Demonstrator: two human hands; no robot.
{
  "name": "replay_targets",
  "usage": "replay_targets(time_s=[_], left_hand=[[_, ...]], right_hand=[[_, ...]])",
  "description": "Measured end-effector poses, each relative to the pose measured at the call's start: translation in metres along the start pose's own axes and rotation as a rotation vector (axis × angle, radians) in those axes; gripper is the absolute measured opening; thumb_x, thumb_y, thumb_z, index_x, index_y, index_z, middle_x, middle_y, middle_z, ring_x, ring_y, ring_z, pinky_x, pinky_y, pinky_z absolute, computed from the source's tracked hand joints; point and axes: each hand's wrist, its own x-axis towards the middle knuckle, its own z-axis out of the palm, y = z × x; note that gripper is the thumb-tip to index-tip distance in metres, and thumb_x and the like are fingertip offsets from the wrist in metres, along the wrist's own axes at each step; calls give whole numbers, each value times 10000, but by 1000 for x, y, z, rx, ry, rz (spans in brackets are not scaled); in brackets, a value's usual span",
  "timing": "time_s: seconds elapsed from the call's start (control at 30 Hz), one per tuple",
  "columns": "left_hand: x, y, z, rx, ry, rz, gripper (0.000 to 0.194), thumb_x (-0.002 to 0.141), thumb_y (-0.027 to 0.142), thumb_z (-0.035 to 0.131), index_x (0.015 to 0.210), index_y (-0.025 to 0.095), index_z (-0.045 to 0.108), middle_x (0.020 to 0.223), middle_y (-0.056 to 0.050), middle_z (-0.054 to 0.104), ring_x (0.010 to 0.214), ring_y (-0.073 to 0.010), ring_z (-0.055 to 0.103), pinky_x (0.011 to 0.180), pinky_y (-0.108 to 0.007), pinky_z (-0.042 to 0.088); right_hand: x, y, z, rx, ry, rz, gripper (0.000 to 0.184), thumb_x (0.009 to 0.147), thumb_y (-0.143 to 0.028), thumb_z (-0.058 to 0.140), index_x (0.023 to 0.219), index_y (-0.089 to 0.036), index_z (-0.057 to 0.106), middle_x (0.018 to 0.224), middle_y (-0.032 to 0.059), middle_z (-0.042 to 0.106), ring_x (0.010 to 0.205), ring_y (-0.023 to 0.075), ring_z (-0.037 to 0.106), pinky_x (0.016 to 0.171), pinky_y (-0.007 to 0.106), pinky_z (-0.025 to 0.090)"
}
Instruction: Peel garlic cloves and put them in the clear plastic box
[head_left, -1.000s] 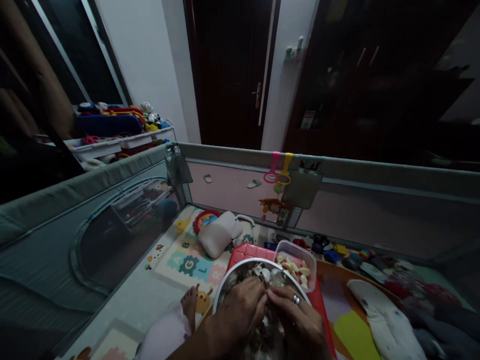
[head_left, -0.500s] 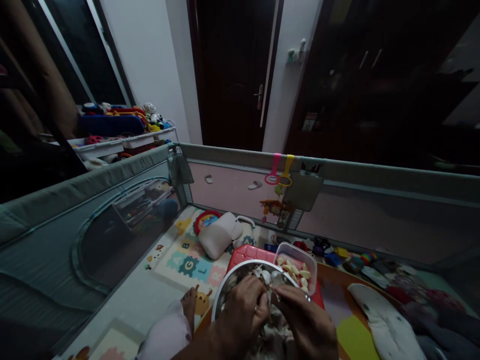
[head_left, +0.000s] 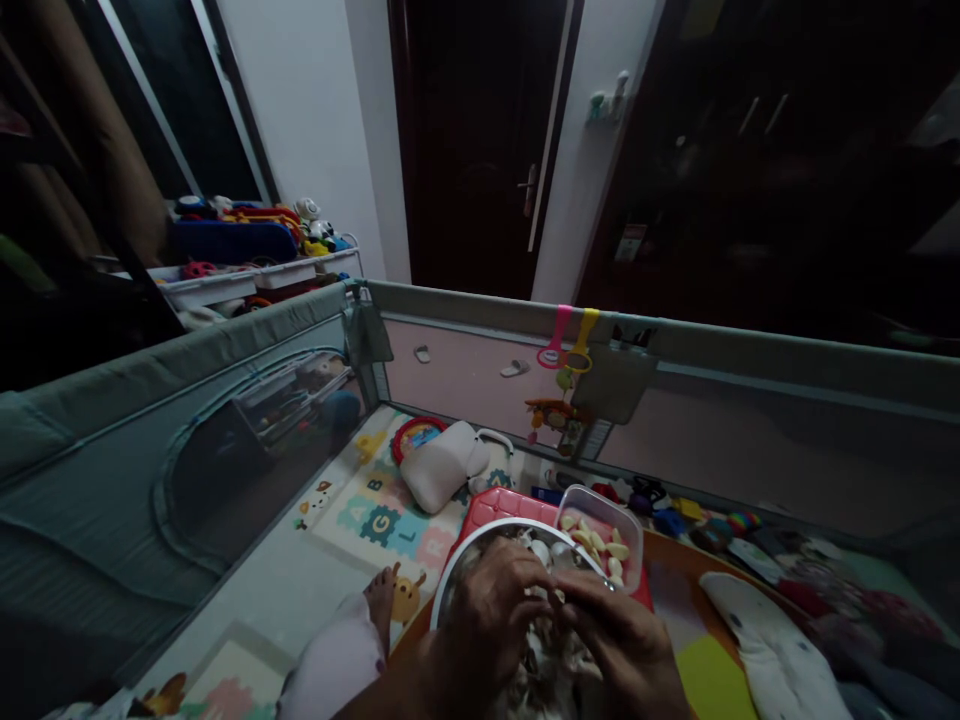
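Over a round metal bowl (head_left: 448, 578), my left hand (head_left: 495, 600) and my right hand (head_left: 622, 630) meet at the fingertips. Both are closed in a pinch around what appears to be a garlic clove, mostly hidden by the fingers. A ring shows on my right hand. Below them, unpeeled garlic (head_left: 541, 552) and loose papery skins (head_left: 536, 655) lie in the bowl. Just beyond my right hand, a clear plastic container (head_left: 638, 545) holds several peeled garlic cloves (head_left: 616, 550).
The bowl and container rest on a red surface (head_left: 491, 507). A white cushion-like object (head_left: 439, 470) lies on the patterned play mat (head_left: 337, 560). A grey playpen rail (head_left: 465, 300) runs around, with toys (head_left: 686, 508) along its far side. A bare foot (head_left: 380, 600) is left of the bowl.
The fingers of both hands have drawn closer together, and my left hand has turned over the bowl. The whole view has shifted slightly.
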Motion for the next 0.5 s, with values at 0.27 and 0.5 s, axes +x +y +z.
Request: replay_targets(time_s=[0.27, 0.5], left_hand=[[-2, -4, 1, 5, -35, 15, 134, 893, 94, 416, 940, 195, 490, 731, -29, 602, 673, -150, 579, 631, -240, 470], [-1, 5, 2, 56, -77, 24, 124, 889, 103, 393, 917, 199, 466, 695, -29, 592, 644, -163, 559, 605, -246, 451]], right_hand=[[5, -5, 6, 193, -43, -43, 132, 720, -297, 728, 846, -317, 762, 768, 34, 764, 694, 207, 721, 609, 256, 604], [4, -5, 8, 343, -50, 58, 20, 667, -260, 770, 669, -242, 762, 570, 9, 685, 490, 144, 638, 464, 203, 538]])
